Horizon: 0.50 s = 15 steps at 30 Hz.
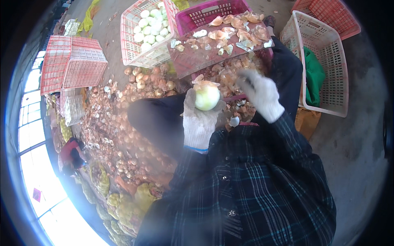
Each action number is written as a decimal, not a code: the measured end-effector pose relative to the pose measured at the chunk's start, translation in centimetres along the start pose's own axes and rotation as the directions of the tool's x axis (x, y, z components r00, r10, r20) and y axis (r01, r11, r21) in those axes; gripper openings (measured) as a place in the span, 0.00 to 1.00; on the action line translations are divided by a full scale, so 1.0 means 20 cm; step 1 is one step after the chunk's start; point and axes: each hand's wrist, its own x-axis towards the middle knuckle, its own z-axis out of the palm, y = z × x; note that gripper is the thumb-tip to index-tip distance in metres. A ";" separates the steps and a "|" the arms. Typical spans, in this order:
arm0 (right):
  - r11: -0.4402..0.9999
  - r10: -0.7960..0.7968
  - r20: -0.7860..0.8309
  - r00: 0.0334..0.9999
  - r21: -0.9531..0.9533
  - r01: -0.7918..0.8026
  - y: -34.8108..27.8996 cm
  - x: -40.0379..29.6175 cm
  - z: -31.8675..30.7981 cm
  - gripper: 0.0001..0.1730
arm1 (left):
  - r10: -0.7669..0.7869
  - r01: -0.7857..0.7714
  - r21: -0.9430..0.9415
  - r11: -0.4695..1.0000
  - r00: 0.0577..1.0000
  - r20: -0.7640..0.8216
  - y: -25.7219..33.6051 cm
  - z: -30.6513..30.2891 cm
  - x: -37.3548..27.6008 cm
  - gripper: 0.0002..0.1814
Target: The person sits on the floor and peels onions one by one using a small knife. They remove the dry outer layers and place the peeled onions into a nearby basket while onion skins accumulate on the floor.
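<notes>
My left hand (201,123), in a whitish knit glove with a grey palm, holds an onion (207,97). Its side is bare and pale green-white, while brown dry skin (205,82) still clings to the upper end. To the right, my gloved right hand (261,93) is raised, blurred, with its fingers curled. Something dark shows at those fingers, but whether it is a held thing or the glove cannot be told. Beyond both hands, a reddish board (197,60) lies across a magenta plastic crate (212,12), with onion skins (237,30) scattered on it.
Peeled onions (152,26) fill a white-and-red crate (130,50) at upper left. Unpeeled onions (147,81) and loose skins cover the floor leftward. A white crate (326,33) with green cloth (312,77) stands right. Stacked crates (74,64) and another person (72,155) are at far left.
</notes>
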 end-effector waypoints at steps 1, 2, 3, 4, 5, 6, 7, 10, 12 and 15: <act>0.998 -0.062 0.087 0.994 -0.005 0.063 -0.09 -0.07 -0.03 0.16 | 0.030 -0.030 0.015 0.999 0.999 -0.010 -0.01 -0.02 0.01 0.24; 0.992 -0.085 0.200 0.976 -0.072 0.101 -0.14 -0.10 -0.05 0.17 | 0.042 -0.042 0.001 0.999 0.999 -0.035 -0.02 0.00 0.01 0.24; 0.980 -0.095 0.313 0.945 -0.138 0.145 -0.18 -0.13 -0.06 0.17 | 0.050 -0.051 -0.016 0.999 0.997 -0.060 -0.02 0.02 0.01 0.25; 0.968 -0.129 0.309 0.942 -0.167 0.187 -0.17 -0.16 -0.04 0.20 | 0.057 -0.060 -0.033 0.998 0.995 -0.085 -0.03 0.04 0.01 0.25; 0.960 -0.152 0.310 0.939 -0.178 0.214 -0.16 -0.18 -0.02 0.20 | 0.045 -0.051 -0.052 0.997 0.993 -0.104 -0.03 0.03 0.01 0.25; 0.952 -0.178 0.308 0.935 -0.187 0.243 -0.16 -0.19 -0.01 0.20 | 0.035 -0.044 -0.070 0.997 0.992 -0.122 -0.03 0.02 0.03 0.25; 0.942 -0.203 0.307 0.930 -0.196 0.271 -0.16 -0.19 -0.01 0.21 | 0.025 -0.037 -0.088 0.995 0.990 -0.140 -0.02 0.01 0.03 0.25; 0.938 -0.123 0.388 0.914 -0.256 0.235 -0.18 -0.16 0.00 0.21 | 0.027 -0.038 -0.077 0.996 0.989 -0.143 -0.02 0.03 0.02 0.25; 0.933 -0.111 0.385 0.916 -0.277 0.230 -0.19 -0.16 0.00 0.20 | 0.059 -0.061 -0.035 0.998 0.996 -0.064 -0.02 0.02 0.02 0.24; 0.959 -0.078 0.309 0.948 -0.236 0.155 -0.19 -0.17 0.04 0.17 | 0.091 -0.090 0.025 0.996 0.995 -0.039 -0.02 0.04 0.02 0.23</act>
